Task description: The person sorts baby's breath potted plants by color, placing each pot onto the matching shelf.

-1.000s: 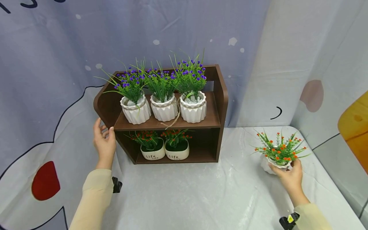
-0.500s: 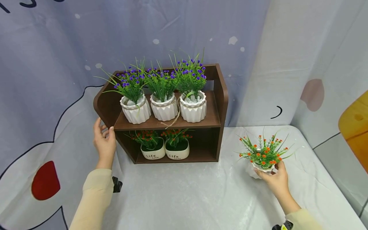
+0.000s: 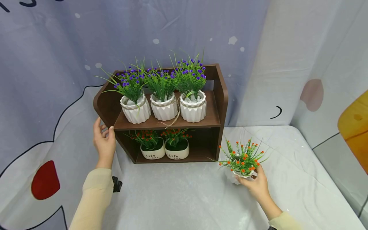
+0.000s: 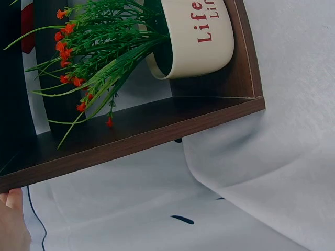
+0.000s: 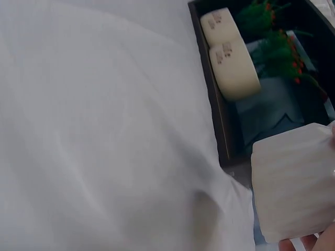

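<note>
My right hand [image 3: 256, 186] holds a white ribbed pot of artificial orange flowers [image 3: 242, 161] by its rim, thumb and fingers on either side. It hangs over the table just right of the small brown wooden shelf [image 3: 223, 92]. In the right wrist view the white pot [image 5: 293, 183] overlaps the shelf's end, with fingertips at its base edge. My left hand [image 3: 104, 148] rests against the shelf's left side panel, thumb at the front edge and fingers loosely bent. In the left wrist view its fingertips [image 4: 14, 197] touch the panel edge.
Three white pots of purple flowers [image 3: 193, 107] stand on the upper tier. Two cream "Life" pots of red flowers [image 3: 177, 153] fill the lower tier's left and middle; bare board [image 3: 202, 156] shows at its right. A patterned curtain [image 3: 161, 28] hangs behind the white-covered table [image 3: 178, 195].
My right hand has carried the orange-flowered pot leftward across the table, closer to the shelf and slightly nearer to me. The left hand and the shelf have stayed put.
</note>
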Demonstrator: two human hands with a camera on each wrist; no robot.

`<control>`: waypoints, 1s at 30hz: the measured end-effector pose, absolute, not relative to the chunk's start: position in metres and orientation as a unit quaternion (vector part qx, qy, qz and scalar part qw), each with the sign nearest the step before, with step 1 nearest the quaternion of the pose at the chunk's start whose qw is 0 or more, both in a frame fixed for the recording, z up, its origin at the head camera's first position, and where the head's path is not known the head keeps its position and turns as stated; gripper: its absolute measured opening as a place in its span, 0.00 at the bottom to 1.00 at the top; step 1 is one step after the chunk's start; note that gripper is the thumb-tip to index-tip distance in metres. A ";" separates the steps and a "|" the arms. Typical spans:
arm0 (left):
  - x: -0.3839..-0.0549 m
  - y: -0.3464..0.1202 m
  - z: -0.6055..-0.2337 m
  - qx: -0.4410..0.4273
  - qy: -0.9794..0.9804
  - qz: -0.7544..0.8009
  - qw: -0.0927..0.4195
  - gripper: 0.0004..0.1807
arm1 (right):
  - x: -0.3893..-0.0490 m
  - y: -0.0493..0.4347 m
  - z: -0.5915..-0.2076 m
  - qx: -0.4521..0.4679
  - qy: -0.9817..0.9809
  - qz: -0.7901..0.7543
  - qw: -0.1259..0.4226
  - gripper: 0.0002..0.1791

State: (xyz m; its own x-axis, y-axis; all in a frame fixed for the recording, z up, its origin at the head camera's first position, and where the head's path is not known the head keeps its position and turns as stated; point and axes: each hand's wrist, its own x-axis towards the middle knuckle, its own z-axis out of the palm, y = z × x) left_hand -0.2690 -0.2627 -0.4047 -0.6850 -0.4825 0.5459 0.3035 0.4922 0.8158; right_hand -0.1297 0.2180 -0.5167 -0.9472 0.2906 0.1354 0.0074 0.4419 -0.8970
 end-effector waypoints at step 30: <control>-0.268 -0.263 -0.404 0.053 -0.775 -0.496 0.388 0.28 | -0.157 0.117 -0.530 -0.028 -0.801 0.583 0.135 0.46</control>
State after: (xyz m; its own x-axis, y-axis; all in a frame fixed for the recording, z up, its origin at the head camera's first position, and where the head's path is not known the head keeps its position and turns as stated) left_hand -0.2682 -0.2634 -0.4036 -0.6937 -0.4674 0.5480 0.3017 0.5024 0.8103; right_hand -0.1569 0.1166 -0.5297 -0.9620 0.2017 0.1839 -0.1130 0.3190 -0.9410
